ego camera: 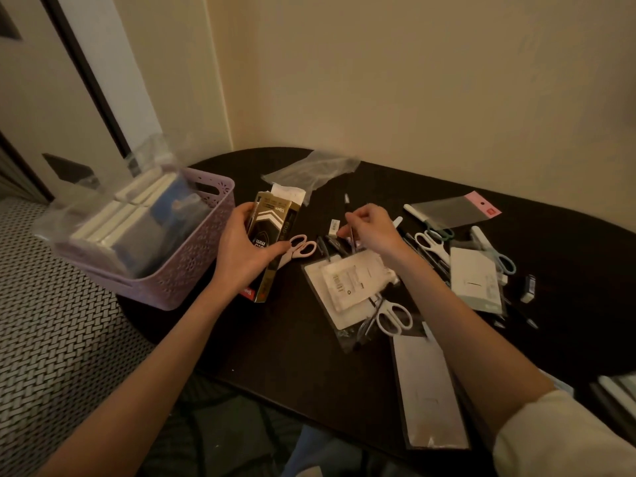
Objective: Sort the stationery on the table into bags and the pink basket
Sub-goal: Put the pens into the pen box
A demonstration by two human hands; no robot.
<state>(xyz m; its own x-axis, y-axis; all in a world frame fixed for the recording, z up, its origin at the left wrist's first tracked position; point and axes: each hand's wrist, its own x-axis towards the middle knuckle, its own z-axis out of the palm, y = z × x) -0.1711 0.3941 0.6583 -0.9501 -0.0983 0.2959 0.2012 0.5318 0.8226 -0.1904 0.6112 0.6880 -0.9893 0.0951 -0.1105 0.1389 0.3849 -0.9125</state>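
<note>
The left hand (246,249) grips a black-and-gold box (273,242), fingers curled round it, its top flap open; "12pcs" and "mm" can be read on its face, the rest too small to tell. The right hand (370,230) pinches a thin pen (349,222) between thumb and fingertips, held above the clutter. The pink basket (192,266) sits at the table's left edge, overhanging it a little, with white boxes in clear bags (117,215) standing inside. Pink scissors (297,249) lie just beside the box. A white packet (347,280) with a barcode label (print unreadable) lies under the right wrist, white scissors (394,318) touching its near corner. A clear bag (313,172) lies near the wall; another bag with a pink header (454,210) lies to the right, green scissors (438,232) at its near edge. The dark table (285,342) is bare between the forearms and toward the near edge. Cream walls meet behind it; a woven black-and-white floor (58,339) shows at left
</note>
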